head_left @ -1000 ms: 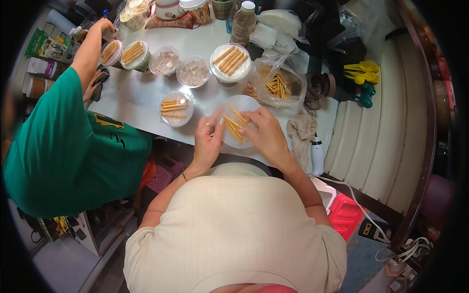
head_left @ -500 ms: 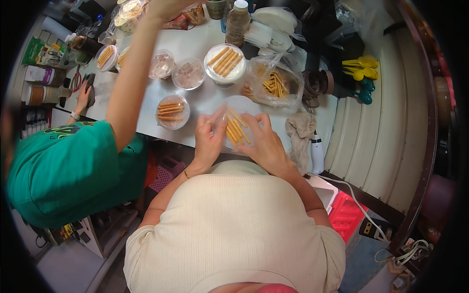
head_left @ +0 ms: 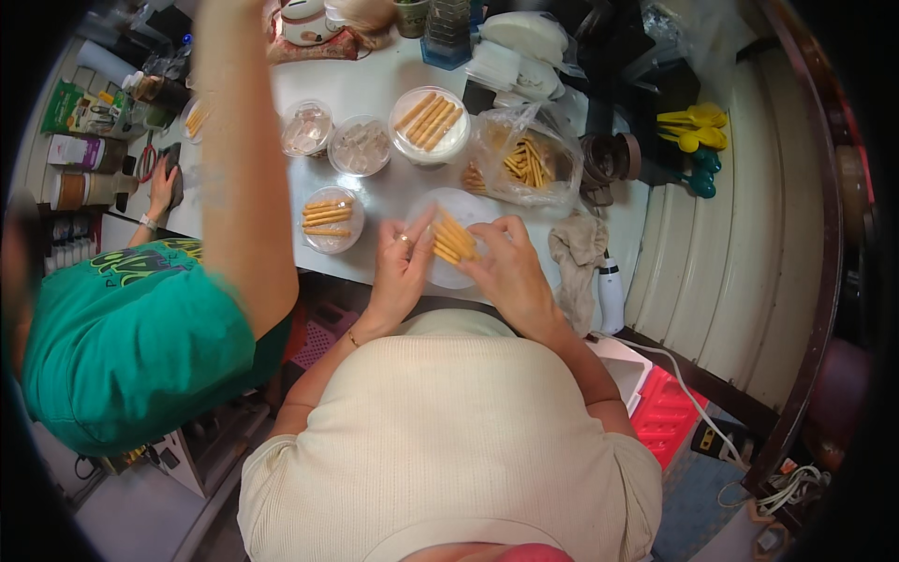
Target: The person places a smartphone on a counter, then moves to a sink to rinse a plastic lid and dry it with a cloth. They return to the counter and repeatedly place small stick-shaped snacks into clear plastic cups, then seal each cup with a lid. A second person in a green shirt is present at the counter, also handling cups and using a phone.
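Note:
A small bundle of thin golden breadsticks is held between my two hands, above a clear round lid on the white table. My left hand pinches at the bundle's left side with thumb and forefinger. From the other side, my right hand has its fingers curled round the right ends, slightly blurred. To the left stands a clear tub with breadsticks lying across its top. Beyond my hands, a larger tub of white filling carries another row of sticks. An opened plastic bag holds more breadsticks.
Two clear cups of ice-like chunks, one cup nearer, stand beyond my left hand. A co-worker's arm in a green sleeve crosses the table's left side. A crumpled cloth and yellow spoons are at right.
The breadsticks between my hands have drawn into a tighter bundle. The co-worker's raised arm has shifted left, and the white-capped bottle at the back is gone from its place.

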The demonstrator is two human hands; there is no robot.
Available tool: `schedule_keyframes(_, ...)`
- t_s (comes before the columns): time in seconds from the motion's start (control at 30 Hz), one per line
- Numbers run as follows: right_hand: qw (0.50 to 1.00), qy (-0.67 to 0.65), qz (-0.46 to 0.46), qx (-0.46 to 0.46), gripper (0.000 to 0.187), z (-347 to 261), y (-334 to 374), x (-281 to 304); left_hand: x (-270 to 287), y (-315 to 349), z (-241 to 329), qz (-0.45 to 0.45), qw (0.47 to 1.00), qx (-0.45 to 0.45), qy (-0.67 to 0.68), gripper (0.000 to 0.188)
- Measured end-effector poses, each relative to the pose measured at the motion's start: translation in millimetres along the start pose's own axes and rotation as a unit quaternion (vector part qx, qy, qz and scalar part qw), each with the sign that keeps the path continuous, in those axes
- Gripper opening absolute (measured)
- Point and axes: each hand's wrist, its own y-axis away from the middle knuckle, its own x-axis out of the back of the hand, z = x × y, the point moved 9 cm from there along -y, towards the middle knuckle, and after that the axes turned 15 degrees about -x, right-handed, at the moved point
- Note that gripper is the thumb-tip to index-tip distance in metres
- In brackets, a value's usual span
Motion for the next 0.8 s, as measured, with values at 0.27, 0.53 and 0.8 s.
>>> schedule_keyframes(0.27, 1.000, -0.005, -0.024, -0.016, 0.042, -5.4, 2.8, 8.0, 0.2, 9.0, -3.6, -0.037, 0.989, 0.028, 0.139, 0.046)
schedule_keyframes(0.53, 0.999, 0.030, 0.034, 0.017, 0.027, -12.5, -5.1, 10.8, 3.8, 13.3, -0.9, -0.012, 0.990, 0.030, 0.135, 0.054)
schedule_keyframes(0.8, 0.993, 0.105, 0.052, 0.007, 0.021, -10.4, -18.0, 5.2, 3.0, 14.7, -5.6, 0.035, 0.995, 0.019, 0.089, 0.056)
